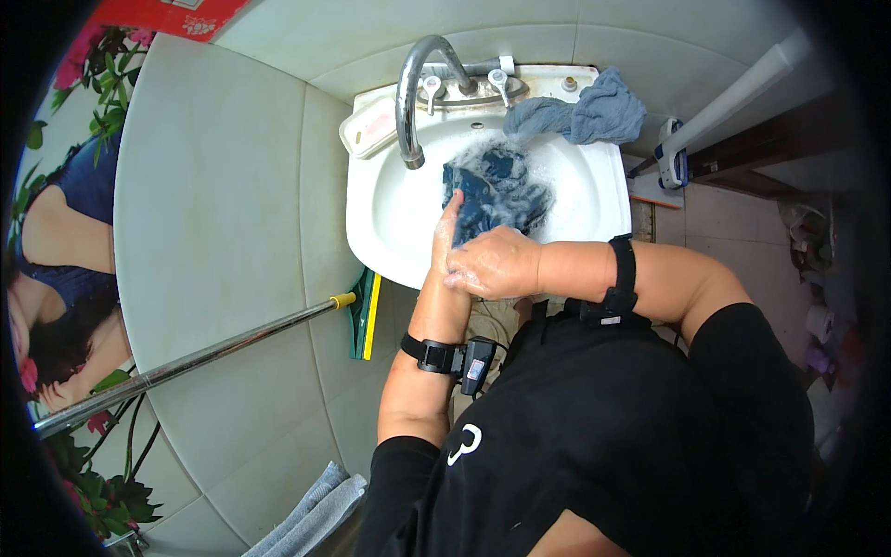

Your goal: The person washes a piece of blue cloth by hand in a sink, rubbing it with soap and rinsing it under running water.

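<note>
My left hand (pixel 446 227) is over the front left of the white sink (pixel 380 204), seen edge-on. One digit stretches out straight toward the dark blue wet cloth (pixel 473 190); its other fingers are hidden. Across its base lies my right hand (pixel 498 262), closed, fingers curled against the left hand near the wrist. Whatever is inside that grip cannot be made out. Both hands look wet, with traces of lather. The cloth lies bunched in the basin among white suds, just beyond the hands.
A curved metal faucet (pixel 408 102) arches over the basin's left side. A soap dish (pixel 369 128) sits on the left rim, a grey-blue cloth (pixel 603 110) on the back right corner. A squeegee (pixel 364 316) with a long metal pole (pixel 232 343) crosses the left side.
</note>
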`<action>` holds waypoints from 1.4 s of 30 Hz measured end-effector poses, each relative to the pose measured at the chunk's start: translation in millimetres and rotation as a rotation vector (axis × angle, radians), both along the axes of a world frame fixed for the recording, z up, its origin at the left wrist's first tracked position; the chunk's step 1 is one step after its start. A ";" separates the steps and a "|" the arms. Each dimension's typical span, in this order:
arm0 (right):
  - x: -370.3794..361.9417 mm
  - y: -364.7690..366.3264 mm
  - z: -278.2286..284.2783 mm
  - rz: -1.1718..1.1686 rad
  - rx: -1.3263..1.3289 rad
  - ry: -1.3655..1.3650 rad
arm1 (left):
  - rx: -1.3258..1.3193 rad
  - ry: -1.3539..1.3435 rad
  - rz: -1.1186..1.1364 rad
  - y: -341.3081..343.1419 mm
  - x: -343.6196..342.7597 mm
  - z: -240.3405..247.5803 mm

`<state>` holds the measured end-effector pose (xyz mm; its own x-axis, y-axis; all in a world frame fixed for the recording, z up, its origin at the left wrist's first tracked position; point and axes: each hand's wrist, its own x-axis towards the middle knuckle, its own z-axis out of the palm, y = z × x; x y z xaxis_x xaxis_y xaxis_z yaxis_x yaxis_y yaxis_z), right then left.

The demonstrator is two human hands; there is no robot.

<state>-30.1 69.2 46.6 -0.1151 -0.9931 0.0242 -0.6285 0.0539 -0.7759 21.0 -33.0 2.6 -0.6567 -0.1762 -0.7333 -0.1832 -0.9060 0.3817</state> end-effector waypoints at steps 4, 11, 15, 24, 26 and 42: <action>-37.5 -11.7 -46.7 -0.382 0.010 0.040 | -0.174 -0.127 0.134 28.7 -11.4 14.9; -13.8 -0.2 -17.6 -0.071 0.028 0.152 | -0.016 -0.131 0.125 2.9 0.3 -11.8; -12.5 26.6 -21.2 0.149 0.011 -0.070 | -0.081 0.114 0.139 -2.0 4.2 2.4; -62.8 17.9 -59.1 -0.425 -0.089 -0.215 | -0.037 0.252 0.148 -6.1 16.3 0.0; -69.8 17.1 -50.5 -0.405 0.115 -0.492 | -0.087 0.244 0.153 -13.9 19.8 -0.6; -64.3 29.2 57.6 -0.608 -0.031 -1.140 | -1.006 0.120 -0.476 5.7 15.1 39.1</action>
<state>-94.4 98.4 104.2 -0.5162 -0.7754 -0.3637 0.5039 0.0684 -0.8611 36.1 -27.4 41.7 -0.8721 -0.3650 -0.3259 -0.3416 -0.0227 0.9396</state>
